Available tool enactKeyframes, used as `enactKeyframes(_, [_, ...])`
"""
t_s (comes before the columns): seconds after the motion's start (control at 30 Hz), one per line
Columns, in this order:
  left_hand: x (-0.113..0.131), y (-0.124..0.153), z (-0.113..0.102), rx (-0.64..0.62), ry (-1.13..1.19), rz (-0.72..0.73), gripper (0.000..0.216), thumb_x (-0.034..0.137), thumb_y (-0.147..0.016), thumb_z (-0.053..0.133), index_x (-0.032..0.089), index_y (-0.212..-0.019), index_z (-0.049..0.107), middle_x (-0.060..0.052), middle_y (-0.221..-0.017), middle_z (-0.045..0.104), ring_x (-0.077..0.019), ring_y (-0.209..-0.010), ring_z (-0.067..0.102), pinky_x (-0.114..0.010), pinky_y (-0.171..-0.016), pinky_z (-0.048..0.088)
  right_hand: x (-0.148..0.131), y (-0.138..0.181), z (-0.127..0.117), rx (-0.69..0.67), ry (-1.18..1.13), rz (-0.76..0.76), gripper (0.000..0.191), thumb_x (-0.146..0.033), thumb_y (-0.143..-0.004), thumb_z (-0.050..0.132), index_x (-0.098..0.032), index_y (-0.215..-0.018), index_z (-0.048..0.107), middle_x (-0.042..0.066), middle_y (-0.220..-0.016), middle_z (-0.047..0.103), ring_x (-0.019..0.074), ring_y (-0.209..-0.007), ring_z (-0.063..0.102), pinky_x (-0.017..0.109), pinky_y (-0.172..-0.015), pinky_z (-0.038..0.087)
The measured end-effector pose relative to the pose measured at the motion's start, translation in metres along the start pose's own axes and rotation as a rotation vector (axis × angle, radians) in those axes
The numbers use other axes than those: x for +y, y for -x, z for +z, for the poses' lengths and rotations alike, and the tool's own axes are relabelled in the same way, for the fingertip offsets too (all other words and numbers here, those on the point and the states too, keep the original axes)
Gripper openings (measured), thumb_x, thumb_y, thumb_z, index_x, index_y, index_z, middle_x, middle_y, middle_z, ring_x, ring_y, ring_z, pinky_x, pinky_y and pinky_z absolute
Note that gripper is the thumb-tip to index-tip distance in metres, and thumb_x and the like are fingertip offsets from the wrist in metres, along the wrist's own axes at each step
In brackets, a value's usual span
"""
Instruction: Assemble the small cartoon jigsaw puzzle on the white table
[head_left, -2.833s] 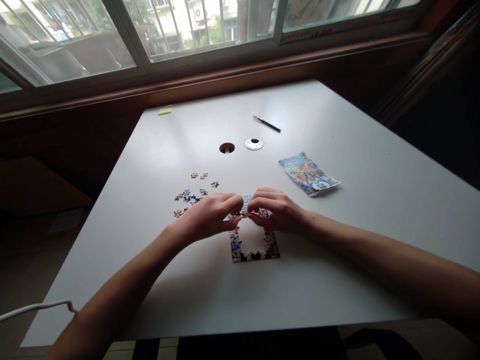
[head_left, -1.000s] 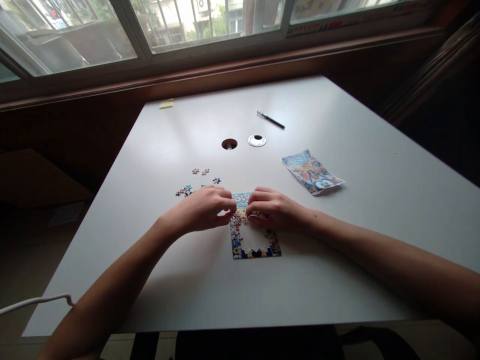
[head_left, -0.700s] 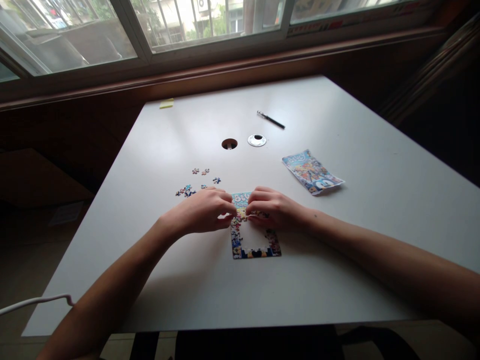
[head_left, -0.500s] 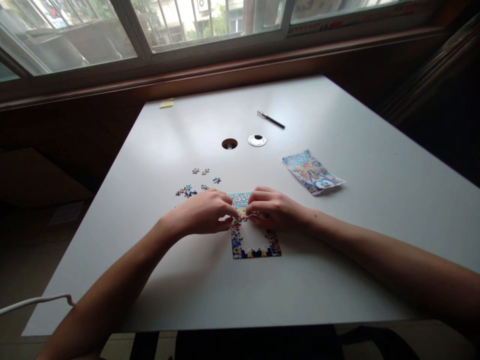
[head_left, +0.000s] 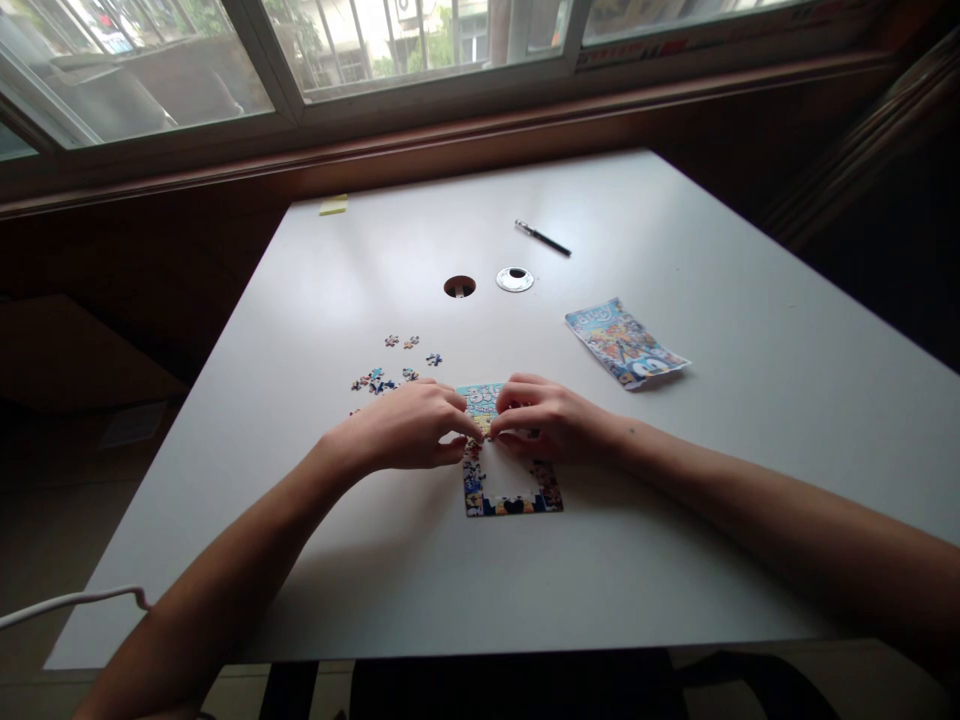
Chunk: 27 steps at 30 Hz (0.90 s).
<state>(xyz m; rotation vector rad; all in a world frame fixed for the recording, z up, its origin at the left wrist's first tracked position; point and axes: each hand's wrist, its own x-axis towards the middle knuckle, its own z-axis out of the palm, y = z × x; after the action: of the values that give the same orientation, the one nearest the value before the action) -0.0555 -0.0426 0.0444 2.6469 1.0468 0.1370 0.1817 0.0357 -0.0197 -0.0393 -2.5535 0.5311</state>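
Observation:
A partly assembled jigsaw puzzle point(head_left: 512, 508) lies on the white table, its border joined around a bare middle. My left hand point(head_left: 420, 425) reaches over its left side, fingers curled, index fingertip at a small puzzle piece point(head_left: 487, 436) on the inner edge of the upper part. From the other side my right hand point(head_left: 551, 418) bends over the puzzle's upper right, its index fingertip against the same piece. The two index fingertips almost meet there. Parts of the puzzle's upper half are hidden under both hands. Loose puzzle pieces point(head_left: 377, 381) are scattered beyond my left hand.
A creased picture sheet point(head_left: 626, 345) rests to the right. Farther back are a pen point(head_left: 543, 238), a round metal cover point(head_left: 514, 280), a cable hole point(head_left: 460, 288) and a yellow note point(head_left: 333, 205). A white cable point(head_left: 75, 600) shows at the lower left.
My two index fingertips have shifted slightly at the piece, with the left one a little farther right. The puzzle, loose pieces and sheet stay where they were.

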Motion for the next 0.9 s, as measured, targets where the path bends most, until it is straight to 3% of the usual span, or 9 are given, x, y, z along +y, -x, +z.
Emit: enactKeyframes(0.9, [0.0,-0.0001,0.0011,-0.023,0.081,-0.046,0.02,0.025,-0.09,0.06,0.028,-0.1,0.077,0.0,-0.077,0.07,-0.0133,-0.072,0.062,-0.029,-0.076,0.045,-0.0008,-0.0009,0.0,-0.002,0.008,0.029,0.008,-0.021,-0.091,0.064,-0.021,-0.094,0.072,0.005,-0.086,0.061,0.0163,-0.079,0.052,0.032,-0.077,0.045])
